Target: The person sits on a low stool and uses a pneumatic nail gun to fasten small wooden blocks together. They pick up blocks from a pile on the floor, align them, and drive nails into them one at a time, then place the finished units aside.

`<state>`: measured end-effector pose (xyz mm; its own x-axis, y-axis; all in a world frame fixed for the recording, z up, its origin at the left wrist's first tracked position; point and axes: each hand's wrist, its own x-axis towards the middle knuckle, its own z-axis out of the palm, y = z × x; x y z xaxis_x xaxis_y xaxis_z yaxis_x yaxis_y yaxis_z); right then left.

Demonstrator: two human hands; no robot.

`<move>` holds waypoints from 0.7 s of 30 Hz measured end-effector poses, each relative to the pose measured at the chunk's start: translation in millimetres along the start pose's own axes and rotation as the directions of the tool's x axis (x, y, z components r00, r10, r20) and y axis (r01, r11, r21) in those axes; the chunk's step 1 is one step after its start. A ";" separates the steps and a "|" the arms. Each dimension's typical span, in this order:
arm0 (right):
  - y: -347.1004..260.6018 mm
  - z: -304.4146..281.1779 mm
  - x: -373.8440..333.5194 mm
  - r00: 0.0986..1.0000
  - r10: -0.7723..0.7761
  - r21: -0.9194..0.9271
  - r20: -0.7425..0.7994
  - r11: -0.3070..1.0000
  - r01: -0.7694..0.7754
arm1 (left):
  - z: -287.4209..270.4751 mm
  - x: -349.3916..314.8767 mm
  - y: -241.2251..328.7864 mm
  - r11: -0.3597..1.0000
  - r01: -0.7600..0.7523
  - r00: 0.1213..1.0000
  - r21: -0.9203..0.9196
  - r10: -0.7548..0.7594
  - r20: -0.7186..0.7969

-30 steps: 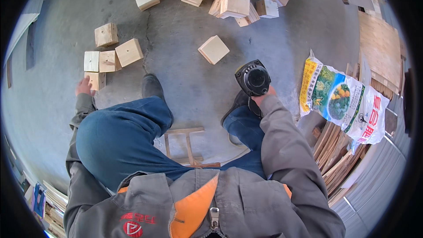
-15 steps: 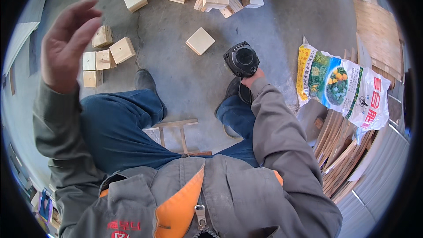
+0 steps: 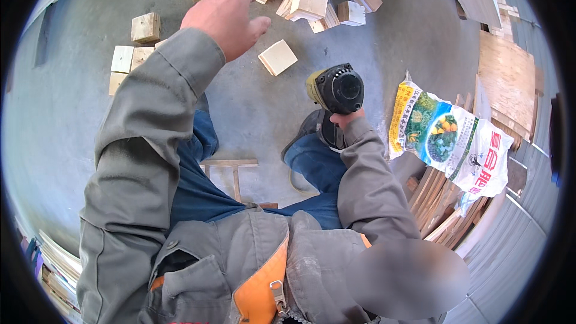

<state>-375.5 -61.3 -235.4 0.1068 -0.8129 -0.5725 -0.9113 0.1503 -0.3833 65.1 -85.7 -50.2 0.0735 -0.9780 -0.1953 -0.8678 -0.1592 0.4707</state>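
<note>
My right hand (image 3: 346, 119) is wrapped round the handle of a black and yellow power tool that looks like a nail gun (image 3: 348, 88), held above my right shoe. Out in front, my left hand (image 3: 225, 22) is stretched forward with its thumb apart and nothing seen in it. It hovers between a lone wooden block (image 3: 278, 57) on the floor and the loose heap of wooden blocks (image 3: 309, 3) beyond. Beside my left sleeve sits a small group of blocks (image 3: 123, 59), partly hidden by the arm.
A printed white sack (image 3: 444, 132) lies at the right on thin wooden strips (image 3: 437, 195). Sheets of board (image 3: 507, 78) lean farther right. Between my legs stands a low wooden frame (image 3: 235, 171). Stacked strips (image 3: 60, 258) show at the lower left.
My left hand has swung from the far left toward the middle, over the floor near the heap. My right hand keeps the tool, now turned slightly, showing more of its yellow side.
</note>
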 end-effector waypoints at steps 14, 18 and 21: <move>-76.1 -22.9 15.4 0.942 -0.327 0.033 0.073 0.945 0.326 | -19.2 -3.9 -8.0 0.997 0.032 0.999 -0.074 -0.034 -0.024; -81.6 -19.3 21.2 0.947 -0.293 0.036 0.132 0.956 0.291 | -25.2 -6.1 -8.0 0.996 0.040 0.998 -0.076 -0.043 -0.038; -94.7 -21.8 17.5 0.930 -0.319 0.106 0.185 0.947 0.303 | -25.5 -9.2 -7.8 0.995 0.004 0.997 -0.096 -0.012 -0.083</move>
<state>-296.0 -102.1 -193.3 0.4633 -0.6992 -0.5444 -0.7882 -0.0444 -0.6138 83.8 -78.9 -30.1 0.1245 -0.9838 -0.1293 -0.8165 -0.1756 0.5500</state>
